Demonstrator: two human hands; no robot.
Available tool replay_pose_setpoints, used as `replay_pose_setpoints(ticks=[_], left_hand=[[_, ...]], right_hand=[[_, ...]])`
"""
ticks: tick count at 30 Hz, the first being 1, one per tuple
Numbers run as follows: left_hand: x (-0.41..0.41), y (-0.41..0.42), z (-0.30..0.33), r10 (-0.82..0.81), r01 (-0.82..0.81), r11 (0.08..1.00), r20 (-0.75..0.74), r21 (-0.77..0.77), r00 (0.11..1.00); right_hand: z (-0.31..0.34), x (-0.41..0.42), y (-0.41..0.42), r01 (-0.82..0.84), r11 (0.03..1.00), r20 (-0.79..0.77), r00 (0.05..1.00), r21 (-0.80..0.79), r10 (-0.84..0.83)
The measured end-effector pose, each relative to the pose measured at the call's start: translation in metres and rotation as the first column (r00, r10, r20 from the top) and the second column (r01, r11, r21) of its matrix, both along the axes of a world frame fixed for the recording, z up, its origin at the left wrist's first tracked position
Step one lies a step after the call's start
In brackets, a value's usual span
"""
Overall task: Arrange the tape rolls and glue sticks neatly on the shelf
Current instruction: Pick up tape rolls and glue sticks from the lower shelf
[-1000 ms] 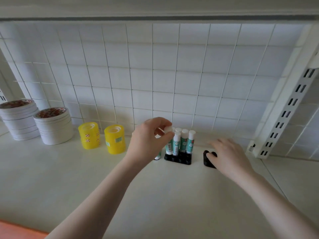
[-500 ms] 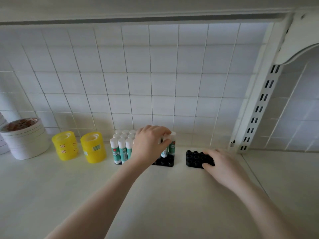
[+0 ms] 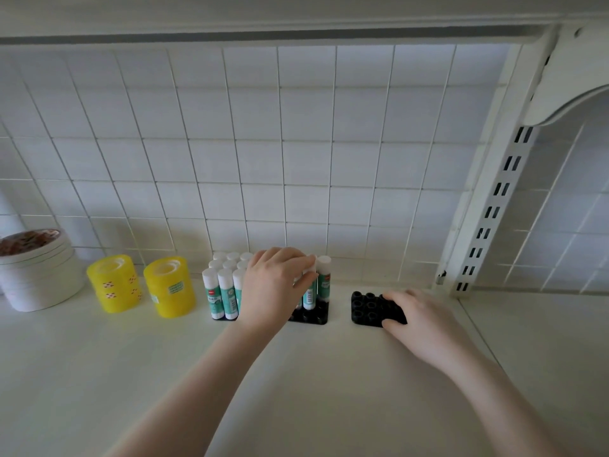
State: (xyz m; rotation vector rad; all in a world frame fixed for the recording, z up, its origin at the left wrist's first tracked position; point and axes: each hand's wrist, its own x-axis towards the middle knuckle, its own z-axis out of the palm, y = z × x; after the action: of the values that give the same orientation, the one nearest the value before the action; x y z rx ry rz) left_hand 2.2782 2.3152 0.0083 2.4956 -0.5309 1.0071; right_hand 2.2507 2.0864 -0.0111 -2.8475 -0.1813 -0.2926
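Observation:
Several white-capped green glue sticks [image 3: 220, 293] stand upright in a black holder on the cream shelf [image 3: 296, 390]. Right of them, a second black holder [image 3: 313, 316] carries a few more glue sticks. My left hand [image 3: 275, 286] covers this group, its fingers curled round the top of one glue stick [image 3: 309, 296]. An empty black holder [image 3: 367, 308] with round sockets lies further right, and my right hand [image 3: 425, 321] grips its right end. Two stacks of yellow tape rolls [image 3: 115, 283] [image 3: 169, 286] stand left of the glue sticks.
A stack of white tape rolls [image 3: 39, 268] stands at the far left. A tiled wall closes the back. A white slotted upright [image 3: 494, 206] and bracket rise at the right, with another shelf section beyond it.
The view has shifted right, so the leftmost tape stack has left the frame. My left hand has lowered onto the glue sticks in the middle holder. My right hand stays on the empty holder.

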Motion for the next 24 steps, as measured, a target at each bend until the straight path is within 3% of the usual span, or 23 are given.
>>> replay_pose_setpoints(ticks=[10, 15, 18, 24], left_hand=[[-0.004, -0.004, 0.001, 0.033, -0.033, 0.994, 0.010, 0.106, 0.999], [-0.013, -0.009, 0.012, 0.104, -0.085, 0.979, -0.093, 0.184, 0.990], [-0.025, -0.021, 0.022, 0.171, -0.141, 0.976, -0.181, 0.166, 0.969], [-0.060, -0.057, 0.024, 0.179, -0.174, 0.984, -0.196, 0.042, 0.964]], right_hand=[[0.005, -0.006, -0.001, 0.004, 1.000, -0.029, 1.000, 0.008, -0.003], [0.026, -0.013, -0.015, 0.045, 0.999, 0.029, 0.999, -0.021, -0.044], [0.038, -0.023, -0.034, 0.087, 0.995, 0.096, 0.992, -0.053, -0.082], [0.033, -0.062, -0.090, 0.173, 0.985, 0.209, 0.964, -0.021, -0.165]])
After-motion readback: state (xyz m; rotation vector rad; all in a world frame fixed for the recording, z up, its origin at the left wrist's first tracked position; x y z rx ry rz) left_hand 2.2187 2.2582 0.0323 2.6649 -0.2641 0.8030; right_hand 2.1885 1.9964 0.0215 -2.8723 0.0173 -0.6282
